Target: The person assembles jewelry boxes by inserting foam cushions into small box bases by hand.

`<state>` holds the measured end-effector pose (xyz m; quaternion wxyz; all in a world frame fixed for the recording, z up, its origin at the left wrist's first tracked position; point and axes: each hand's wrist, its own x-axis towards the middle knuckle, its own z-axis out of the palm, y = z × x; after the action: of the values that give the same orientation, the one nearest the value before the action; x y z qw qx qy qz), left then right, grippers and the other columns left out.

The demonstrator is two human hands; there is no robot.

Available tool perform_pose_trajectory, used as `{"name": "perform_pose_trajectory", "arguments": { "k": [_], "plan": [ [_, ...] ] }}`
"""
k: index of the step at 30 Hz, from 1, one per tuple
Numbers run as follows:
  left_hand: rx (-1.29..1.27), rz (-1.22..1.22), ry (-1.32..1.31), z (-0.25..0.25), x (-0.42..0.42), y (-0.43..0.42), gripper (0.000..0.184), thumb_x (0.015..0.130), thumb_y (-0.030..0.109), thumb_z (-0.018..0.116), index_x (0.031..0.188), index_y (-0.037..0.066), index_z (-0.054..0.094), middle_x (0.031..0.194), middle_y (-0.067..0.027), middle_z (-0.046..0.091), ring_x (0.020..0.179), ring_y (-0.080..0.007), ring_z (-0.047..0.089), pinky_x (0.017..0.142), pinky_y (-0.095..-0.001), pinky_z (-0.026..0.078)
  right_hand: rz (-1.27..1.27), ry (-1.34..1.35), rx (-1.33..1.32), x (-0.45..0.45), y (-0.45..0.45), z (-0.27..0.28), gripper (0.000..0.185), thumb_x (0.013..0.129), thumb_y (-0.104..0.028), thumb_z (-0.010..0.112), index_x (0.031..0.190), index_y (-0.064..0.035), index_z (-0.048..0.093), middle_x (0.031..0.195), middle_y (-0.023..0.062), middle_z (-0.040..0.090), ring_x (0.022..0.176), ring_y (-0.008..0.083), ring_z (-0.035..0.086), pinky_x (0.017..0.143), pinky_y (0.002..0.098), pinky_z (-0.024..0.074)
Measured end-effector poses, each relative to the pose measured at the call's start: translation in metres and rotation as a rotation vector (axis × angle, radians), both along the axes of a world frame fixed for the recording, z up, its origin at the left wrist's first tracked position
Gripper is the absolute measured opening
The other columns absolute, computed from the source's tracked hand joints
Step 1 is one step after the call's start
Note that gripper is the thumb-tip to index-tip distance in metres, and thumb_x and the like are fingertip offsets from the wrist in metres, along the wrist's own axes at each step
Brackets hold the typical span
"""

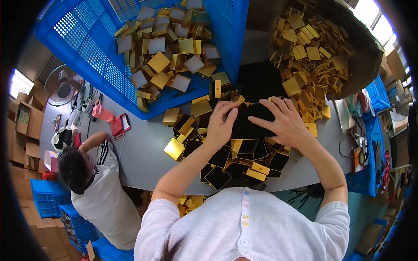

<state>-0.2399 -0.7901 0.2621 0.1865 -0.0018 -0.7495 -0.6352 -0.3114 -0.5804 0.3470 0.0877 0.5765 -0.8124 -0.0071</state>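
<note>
My left hand [223, 121] is at the left end of a black piece [252, 122], its thumb and fingers bent close together near a small gold part. What it grips is too small to make out. My right hand [285, 122] lies with spread fingers over the right side of the black piece, touching it. Below and left of my hands is a pile of small gold boxes with black insides [217, 177]. A black sheet [261, 80] lies behind my hands.
A blue crate [100, 80] of gold boxes [159, 62] stands at the back left. Gold pieces [313, 53] fill a large sack [365, 48] at the back right. A co-worker [100, 187] sits at the grey table [139, 152] on the left, near a fan [64, 89].
</note>
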Motion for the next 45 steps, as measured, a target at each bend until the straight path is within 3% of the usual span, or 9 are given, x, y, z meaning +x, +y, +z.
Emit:
{"name": "perform_pose_trajectory", "arguments": {
  "k": [2, 15, 17, 19, 21, 33, 37, 40, 45],
  "plan": [
    [0.005, 0.094, 0.002, 0.003, 0.0, 0.003, 0.014, 0.081, -0.004, 0.062, 0.091, 0.002, 0.07, 0.103, -0.0082, 0.058, 0.098, -0.0212, 0.058, 0.086, -0.0283, 0.044, 0.005, 0.016, -0.009, -0.001, -0.002, -0.001, 0.083, 0.057, -0.026, 0.082, 0.133, -0.0367, 0.049, 0.136, 0.011, 0.04, 0.12, 0.033, 0.04, 0.098, 0.0455, 0.0339],
    [-0.373, 0.157, -0.1, -0.007, 0.015, -0.035, 0.067, 0.063, 0.016, 0.084, 0.124, 0.008, 0.056, 0.112, -0.0109, 0.05, 0.105, -0.0244, 0.053, 0.09, -0.0344, 0.045, -0.216, 0.213, -0.257, -0.013, -0.015, -0.013, 0.084, 0.059, -0.016, 0.078, 0.136, -0.0233, 0.047, 0.131, 0.0112, 0.043, 0.116, 0.031, 0.042, 0.093, 0.0441, 0.0345],
    [0.09, 0.113, -0.268, -0.005, 0.017, -0.04, 0.073, 0.063, 0.013, 0.082, 0.129, 0.008, 0.051, 0.116, -0.0107, 0.051, 0.108, -0.0223, 0.053, 0.091, -0.0344, 0.045, -0.256, 0.101, -0.342, -0.012, -0.021, -0.015, 0.074, 0.065, -0.015, 0.073, 0.134, -0.0188, 0.048, 0.126, 0.0123, 0.046, 0.114, 0.0299, 0.045, 0.094, 0.0424, 0.0353],
    [0.379, 0.005, -0.316, 0.004, 0.02, -0.026, 0.082, 0.062, 0.011, 0.082, 0.135, 0.01, 0.045, 0.119, -0.0105, 0.051, 0.109, -0.021, 0.053, 0.094, -0.0338, 0.044, -0.213, -1.064, -0.748, -0.01, -0.039, -0.046, 0.074, 0.068, -0.01, 0.07, 0.138, -0.0166, 0.044, 0.134, 0.0103, 0.044, 0.122, 0.0266, 0.043, 0.102, 0.0365, 0.0352],
    [-0.068, 0.12, -0.178, -0.008, 0.016, -0.018, 0.086, 0.061, 0.012, 0.082, 0.137, 0.01, 0.042, 0.116, -0.0101, 0.052, 0.109, -0.0216, 0.053, 0.096, -0.033, 0.042, -0.187, -1.251, -0.878, 0.018, -0.068, -0.054, 0.07, 0.072, -0.009, 0.064, 0.139, -0.0131, 0.042, 0.136, 0.0096, 0.044, 0.124, 0.0235, 0.043, 0.104, 0.0328, 0.0341],
    [-0.095, 0.276, -0.266, -0.025, 0.012, -0.066, 0.097, 0.059, 0.009, 0.086, 0.142, 0.012, 0.035, 0.117, -0.0149, 0.052, 0.111, -0.0268, 0.052, 0.094, -0.0354, 0.045, -0.19, -1.527, -1.059, 0.013, -0.11, -0.086, 0.065, 0.077, -0.01, 0.065, 0.137, -0.0109, 0.041, 0.125, 0.0092, 0.048, 0.11, 0.0177, 0.05, 0.097, 0.0307, 0.04],
    [-0.357, 0.057, -0.296, -0.056, -0.003, -0.117, 0.083, 0.066, 0.026, 0.084, 0.136, 0.009, 0.043, 0.122, -0.0168, 0.052, 0.114, -0.0328, 0.05, 0.098, -0.0391, 0.041, -0.348, -1.479, -1.044, -0.008, -0.089, -0.087, 0.072, 0.075, -0.016, 0.064, 0.142, -0.0124, 0.036, 0.133, 0.0089, 0.045, 0.109, 0.0188, 0.05, 0.09, 0.0333, 0.0475],
    [-0.18, 0.427, -0.374, -0.103, -0.056, -0.182, 0.061, 0.075, 0.032, 0.077, 0.122, 0.003, 0.053, 0.125, -0.0191, 0.049, 0.106, -0.0336, 0.054, 0.09, -0.0406, 0.046, -0.448, -1.511, -0.95, -0.008, -0.074, -0.104, 0.076, 0.073, -0.02, 0.065, 0.143, -0.0129, 0.035, 0.134, 0.0099, 0.043, 0.11, 0.0209, 0.051, 0.09, 0.0344, 0.0488],
    [-0.712, 0.879, -0.402, -0.207, -0.151, -0.27, 0.036, 0.081, 0.024, 0.068, 0.104, -0.001, 0.061, 0.103, -0.0179, 0.059, 0.095, -0.0344, 0.06, 0.08, -0.0437, 0.051, -0.525, -1.524, -0.925, -0.012, -0.072, -0.123, 0.08, 0.072, -0.03, 0.069, 0.142, -0.0089, 0.036, 0.132, 0.0111, 0.045, 0.107, 0.0211, 0.054, 0.088, 0.0348, 0.0501]
  ]
}}
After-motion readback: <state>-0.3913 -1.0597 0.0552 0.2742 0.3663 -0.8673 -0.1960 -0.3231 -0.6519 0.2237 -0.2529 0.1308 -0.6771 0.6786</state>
